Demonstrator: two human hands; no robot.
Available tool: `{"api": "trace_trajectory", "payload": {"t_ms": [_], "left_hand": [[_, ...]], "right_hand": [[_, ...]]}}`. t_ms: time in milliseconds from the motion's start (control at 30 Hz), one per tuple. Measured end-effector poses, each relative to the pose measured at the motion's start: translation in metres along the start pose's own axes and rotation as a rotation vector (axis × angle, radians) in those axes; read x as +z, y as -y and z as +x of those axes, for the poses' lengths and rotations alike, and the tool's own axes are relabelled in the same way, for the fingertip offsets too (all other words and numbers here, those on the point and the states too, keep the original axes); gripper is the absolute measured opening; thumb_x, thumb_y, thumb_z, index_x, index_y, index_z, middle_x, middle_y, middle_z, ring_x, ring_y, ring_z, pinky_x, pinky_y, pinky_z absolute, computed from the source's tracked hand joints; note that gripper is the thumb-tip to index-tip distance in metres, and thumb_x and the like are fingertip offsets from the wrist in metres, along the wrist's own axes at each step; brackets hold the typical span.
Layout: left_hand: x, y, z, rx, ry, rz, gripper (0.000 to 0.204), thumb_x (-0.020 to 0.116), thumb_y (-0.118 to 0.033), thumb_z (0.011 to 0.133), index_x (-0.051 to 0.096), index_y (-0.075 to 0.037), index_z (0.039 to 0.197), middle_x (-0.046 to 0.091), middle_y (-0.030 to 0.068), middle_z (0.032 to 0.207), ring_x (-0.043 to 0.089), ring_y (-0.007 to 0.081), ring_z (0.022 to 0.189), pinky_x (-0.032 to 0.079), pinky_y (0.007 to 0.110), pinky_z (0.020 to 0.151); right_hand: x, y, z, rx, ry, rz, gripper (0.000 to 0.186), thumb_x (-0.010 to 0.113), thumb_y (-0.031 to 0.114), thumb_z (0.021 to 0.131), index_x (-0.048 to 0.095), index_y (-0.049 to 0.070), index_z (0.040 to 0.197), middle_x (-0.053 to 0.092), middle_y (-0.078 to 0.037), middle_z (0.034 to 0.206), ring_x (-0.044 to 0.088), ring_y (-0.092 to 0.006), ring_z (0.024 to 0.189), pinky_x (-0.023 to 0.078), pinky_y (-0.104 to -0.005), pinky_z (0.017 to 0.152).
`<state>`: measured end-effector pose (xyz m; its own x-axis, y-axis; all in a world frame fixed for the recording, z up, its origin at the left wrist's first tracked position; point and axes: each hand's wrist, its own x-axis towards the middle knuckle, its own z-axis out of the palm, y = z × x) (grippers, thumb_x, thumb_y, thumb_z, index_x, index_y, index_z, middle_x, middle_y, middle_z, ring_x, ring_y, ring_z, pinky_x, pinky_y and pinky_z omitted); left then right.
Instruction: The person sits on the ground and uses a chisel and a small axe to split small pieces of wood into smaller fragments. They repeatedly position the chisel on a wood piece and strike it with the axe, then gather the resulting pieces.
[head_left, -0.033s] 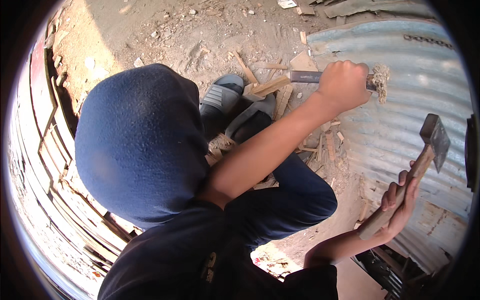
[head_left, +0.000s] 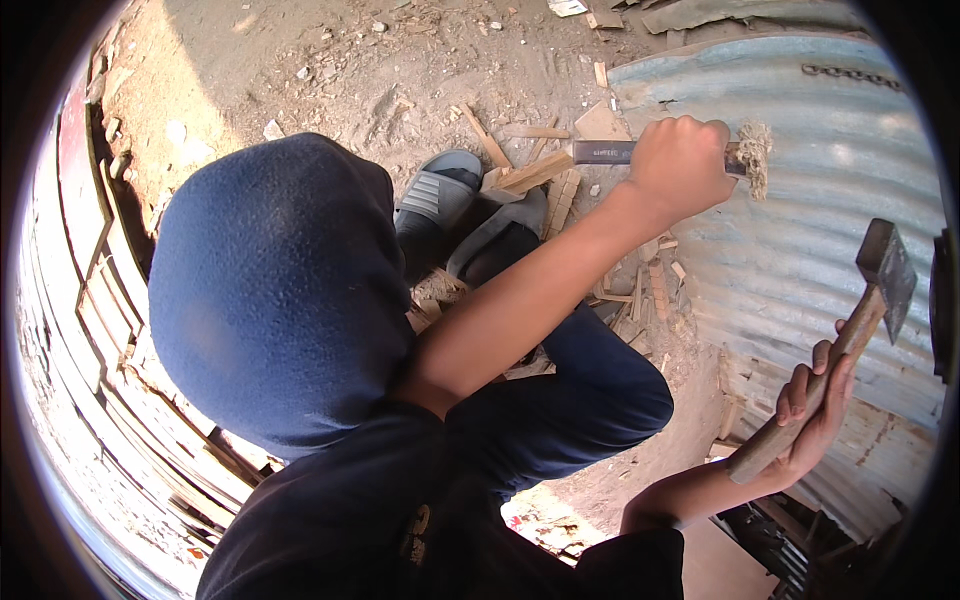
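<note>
Chisel (head_left: 605, 152) sits clenched in the left hand (head_left: 682, 165), tip at a wood strip (head_left: 535, 174); the right hand (head_left: 820, 425) grips a hammer (head_left: 863, 322), open air between them. The chisel's middle is hidden; beyond, the view's edge cuts off corrugated sheeting (head_left: 790, 235).

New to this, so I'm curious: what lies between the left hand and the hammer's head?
In the head view, the chisel's frayed end sticks out past the left hand; beyond it, only corrugated metal sheet shows before the hammer's head.

Black top (head_left: 330, 520), tan print (head_left: 417, 533), navy trousers (head_left: 595, 405), grey striped slides (head_left: 432, 197), dark socks (head_left: 502, 250)
</note>
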<state>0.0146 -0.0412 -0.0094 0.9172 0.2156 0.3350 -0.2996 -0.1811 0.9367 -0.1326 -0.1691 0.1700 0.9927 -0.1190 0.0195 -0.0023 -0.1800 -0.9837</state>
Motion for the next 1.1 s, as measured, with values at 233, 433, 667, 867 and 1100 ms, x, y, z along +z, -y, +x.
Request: {"api": "trace_trajectory", "payload": {"t_ms": [233, 433, 667, 867, 1100], "left_hand": [[-0.006, 0.002, 0.003, -0.04, -0.062, -0.02, 0.013, 0.063, -0.01, 0.059, 0.063, 0.001, 0.066, 0.061, 0.0239, 0.062, 0.064, 0.0384, 0.059, 0.053, 0.044, 0.059], [-0.015, 0.012, 0.004, -0.005, -0.042, 0.059, 0.019, 0.066, -0.017, 0.065, 0.061, 0.001, 0.067, 0.059, 0.0209, 0.059, 0.061, 0.0375, 0.06, 0.051, 0.043, 0.058], [-0.019, 0.009, 0.012, -0.02, -0.079, -0.018, 0.018, 0.067, -0.015, 0.064, 0.059, 0.002, 0.064, 0.058, 0.0207, 0.057, 0.06, 0.0377, 0.057, 0.05, 0.042, 0.056], [-0.029, 0.01, 0.01, -0.068, -0.158, -0.099, 0.018, 0.067, -0.011, 0.063, 0.056, 0.004, 0.062, 0.057, 0.0216, 0.056, 0.059, 0.0371, 0.054, 0.05, 0.04, 0.053], [-0.03, 0.002, 0.012, -0.153, -0.111, -0.23, 0.012, 0.065, -0.01, 0.061, 0.062, 0.001, 0.064, 0.059, 0.0237, 0.06, 0.062, 0.0397, 0.059, 0.052, 0.044, 0.059]], "right_hand": [[0.027, 0.041, 0.029, -0.278, -0.065, -0.286, 0.04, 0.04, 0.023, 0.1, 0.034, -0.001, 0.132, 0.04, -0.003, 0.08, 0.034, -0.0032, 0.047, 0.034, -0.0143, 0.037], [0.061, -0.001, 0.04, 0.265, 0.116, -0.733, 0.031, 0.055, 0.023, 0.093, 0.051, -0.001, 0.111, 0.045, -0.001, 0.063, 0.042, -0.0069, 0.041, 0.034, -0.0221, 0.038], [0.048, 0.03, 0.026, -0.016, -0.115, -0.414, 0.037, 0.05, 0.023, 0.095, 0.044, -0.003, 0.121, 0.044, -0.001, 0.069, 0.038, -0.0043, 0.04, 0.032, -0.0162, 0.033], [0.027, 0.072, 0.045, -0.305, -0.03, -0.363, 0.041, 0.038, 0.023, 0.1, 0.034, -0.003, 0.131, 0.04, -0.004, 0.075, 0.035, -0.0036, 0.042, 0.036, -0.0143, 0.034], [0.078, 0.025, 0.045, -0.113, -0.191, -0.621, 0.037, 0.051, 0.026, 0.096, 0.045, 0.0, 0.122, 0.043, -0.001, 0.069, 0.042, -0.0057, 0.045, 0.033, -0.0189, 0.039]]}}
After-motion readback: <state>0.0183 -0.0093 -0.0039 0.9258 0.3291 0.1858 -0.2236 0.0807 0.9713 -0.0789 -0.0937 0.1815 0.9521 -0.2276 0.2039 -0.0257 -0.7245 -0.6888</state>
